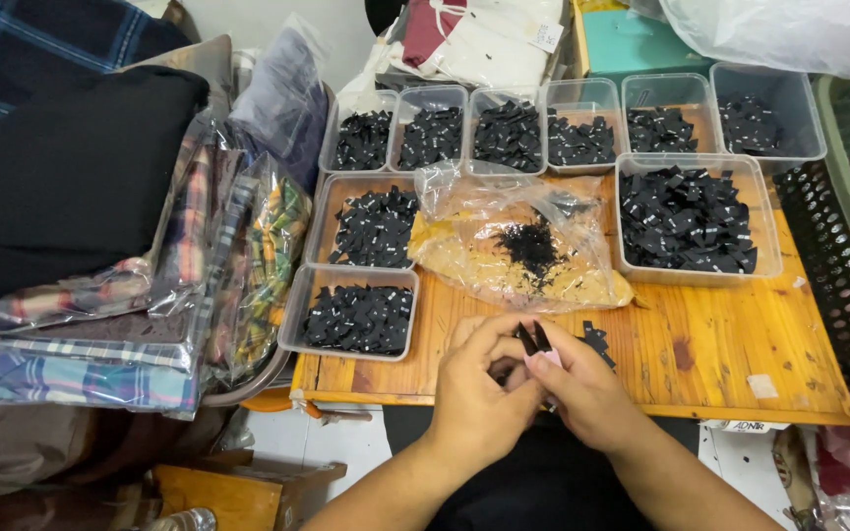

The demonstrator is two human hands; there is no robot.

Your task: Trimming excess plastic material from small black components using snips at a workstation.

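Black labels in two hands' grip, nine clear tubs, one bag

left hand: bare, no sleeve | right hand: bare, no sleeve

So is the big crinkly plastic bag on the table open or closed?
Open. The plastic bag lies flat on the wooden table, its mouth loose, not tied, with small black pieces heaped inside.
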